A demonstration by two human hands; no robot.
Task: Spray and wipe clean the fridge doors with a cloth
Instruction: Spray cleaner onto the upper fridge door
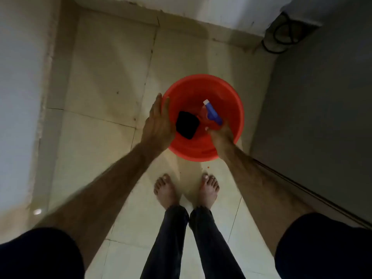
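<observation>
Bucket (pixel 203 117), red and round, stood on the pale tiled floor (pixel 104 77) just ahead of my bare feet (pixel 186 190) in the head view. Inside it lay a dark folded cloth (pixel 187 124) on the left part of the bottom, and beside it to the right a spray bottle (pixel 212 113) with a blue head and a white nozzle tip pointing up and away from me. My left hand (pixel 159 121) hung over the bucket's left rim with its fingers straight and close together, holding nothing, its edge just beside the cloth; whether it touched the rim I could not tell. My right hand (pixel 220 133) reached down into the bucket at the base of the bottle's blue head, fingers curled round the bottle below it, though blur hid how firm the hold was. A grey fridge door (pixel 318 117) rose along my right side, close to the bucket. Behind it a black cable (pixel 281 35) looped in the corner by the wall.
</observation>
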